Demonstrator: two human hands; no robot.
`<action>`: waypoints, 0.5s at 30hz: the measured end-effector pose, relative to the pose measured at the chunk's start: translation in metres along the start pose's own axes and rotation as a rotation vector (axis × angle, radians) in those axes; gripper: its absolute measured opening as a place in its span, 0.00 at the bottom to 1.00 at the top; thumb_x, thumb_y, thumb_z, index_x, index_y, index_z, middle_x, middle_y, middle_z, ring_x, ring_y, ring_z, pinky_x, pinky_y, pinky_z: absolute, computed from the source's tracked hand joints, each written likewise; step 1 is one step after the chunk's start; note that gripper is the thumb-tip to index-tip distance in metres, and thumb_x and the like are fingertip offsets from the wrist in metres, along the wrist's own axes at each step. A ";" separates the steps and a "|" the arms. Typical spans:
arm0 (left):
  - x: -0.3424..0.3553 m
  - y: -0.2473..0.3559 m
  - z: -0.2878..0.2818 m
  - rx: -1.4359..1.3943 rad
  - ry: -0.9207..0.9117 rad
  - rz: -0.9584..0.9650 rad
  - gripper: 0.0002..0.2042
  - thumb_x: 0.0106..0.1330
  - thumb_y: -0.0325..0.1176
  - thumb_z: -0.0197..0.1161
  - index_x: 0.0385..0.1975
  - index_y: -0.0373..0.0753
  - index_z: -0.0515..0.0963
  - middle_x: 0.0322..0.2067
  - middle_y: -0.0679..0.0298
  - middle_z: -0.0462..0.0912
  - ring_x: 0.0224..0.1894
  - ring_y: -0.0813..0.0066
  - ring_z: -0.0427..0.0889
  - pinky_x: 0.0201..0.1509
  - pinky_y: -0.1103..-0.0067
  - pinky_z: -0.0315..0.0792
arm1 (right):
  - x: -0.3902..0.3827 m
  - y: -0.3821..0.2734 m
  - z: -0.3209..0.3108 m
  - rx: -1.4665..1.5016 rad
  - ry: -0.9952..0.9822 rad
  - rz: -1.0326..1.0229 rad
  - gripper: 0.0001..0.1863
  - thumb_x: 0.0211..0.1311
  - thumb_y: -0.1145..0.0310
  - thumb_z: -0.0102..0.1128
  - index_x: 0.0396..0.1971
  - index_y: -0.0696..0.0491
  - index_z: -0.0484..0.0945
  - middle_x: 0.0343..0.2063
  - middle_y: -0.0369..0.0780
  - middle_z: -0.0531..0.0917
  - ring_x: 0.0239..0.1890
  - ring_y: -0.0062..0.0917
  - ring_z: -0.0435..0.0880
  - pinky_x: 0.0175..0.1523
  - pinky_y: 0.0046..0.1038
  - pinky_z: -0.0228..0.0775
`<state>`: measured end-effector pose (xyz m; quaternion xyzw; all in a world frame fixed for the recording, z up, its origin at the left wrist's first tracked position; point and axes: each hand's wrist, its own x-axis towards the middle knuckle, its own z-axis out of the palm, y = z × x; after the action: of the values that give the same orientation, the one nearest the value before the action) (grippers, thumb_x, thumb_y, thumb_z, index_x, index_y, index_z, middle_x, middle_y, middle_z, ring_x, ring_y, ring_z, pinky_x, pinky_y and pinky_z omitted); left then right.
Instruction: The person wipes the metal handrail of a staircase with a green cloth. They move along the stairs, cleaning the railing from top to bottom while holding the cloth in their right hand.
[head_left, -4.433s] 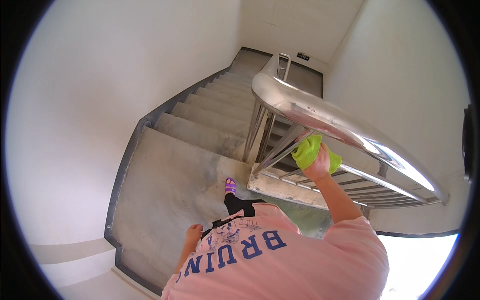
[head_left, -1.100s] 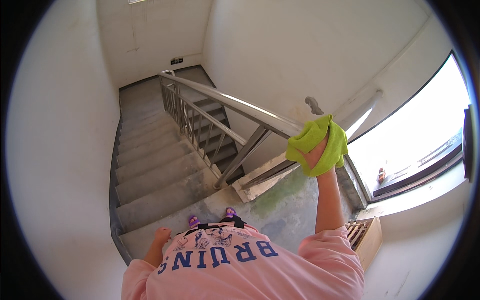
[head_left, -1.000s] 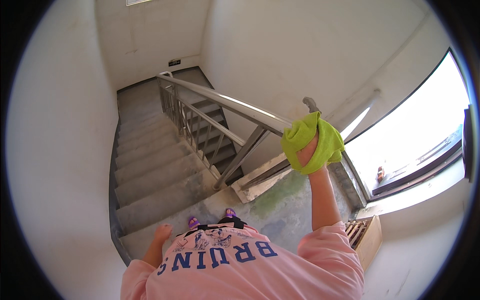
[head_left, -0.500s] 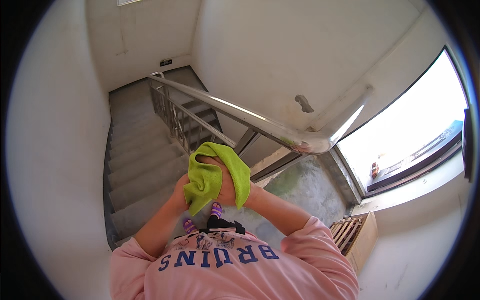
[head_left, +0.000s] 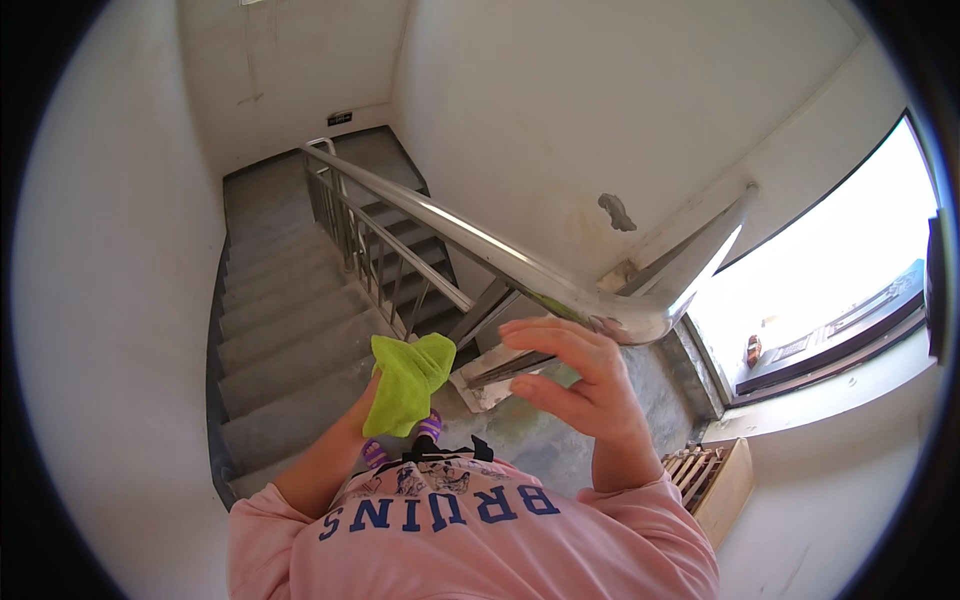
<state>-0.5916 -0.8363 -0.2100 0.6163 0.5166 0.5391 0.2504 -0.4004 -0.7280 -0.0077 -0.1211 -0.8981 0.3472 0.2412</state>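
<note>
Since the earlier frame, the two hands have parted: the right grip [head_left: 592, 385] has come away to the right, leaving the lime-green cloth [head_left: 406, 386] with the left grip [head_left: 371, 392]. The cloth is held up in the air ahead of the pink shirt [head_left: 450, 570], lying in view against the lower corner of the stairs [head_left: 290, 345], left of the handrail [head_left: 490, 243].

It looks light, soft and limp — likely neither slippery nor fragile — so it should fold and bunch easily. A pinch on its free right-hand corner would suit, or a fuller hold through the middle.

The cloth covers most of the left grip, so how tightly the fingers close on it cannot be told. The right grip is spread, thumb well apart from the curved fingers, with nothing between them — apart from the cloth.
</note>
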 end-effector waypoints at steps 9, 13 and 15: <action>0.120 0.080 0.071 0.267 -0.130 0.434 0.21 0.52 0.38 0.60 0.48 0.41 0.71 0.53 0.57 0.71 0.56 0.59 0.69 0.60 0.64 0.61 | -0.073 0.072 -0.083 -0.646 0.779 0.187 0.14 0.61 0.60 0.54 0.39 0.54 0.80 0.53 0.42 0.75 0.61 0.37 0.66 0.67 0.44 0.43; 0.158 0.102 0.113 0.543 -0.104 0.589 0.23 0.54 0.40 0.58 0.50 0.39 0.68 0.55 0.57 0.69 0.57 0.62 0.69 0.60 0.66 0.62 | -0.066 0.093 -0.066 -0.709 0.662 0.192 0.12 0.58 0.61 0.54 0.33 0.53 0.81 0.42 0.39 0.81 0.57 0.39 0.70 0.68 0.45 0.38; 0.164 0.101 0.118 0.539 -0.076 0.610 0.22 0.53 0.38 0.60 0.49 0.40 0.69 0.53 0.59 0.73 0.54 0.63 0.72 0.59 0.65 0.63 | -0.062 0.094 -0.062 -0.685 0.720 0.134 0.11 0.55 0.62 0.53 0.29 0.52 0.81 0.35 0.38 0.82 0.53 0.38 0.72 0.68 0.45 0.40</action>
<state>-0.4649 -0.6925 -0.0908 0.8041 0.4233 0.4110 -0.0723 -0.3108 -0.6487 -0.0535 -0.3629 -0.8105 -0.0164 0.4594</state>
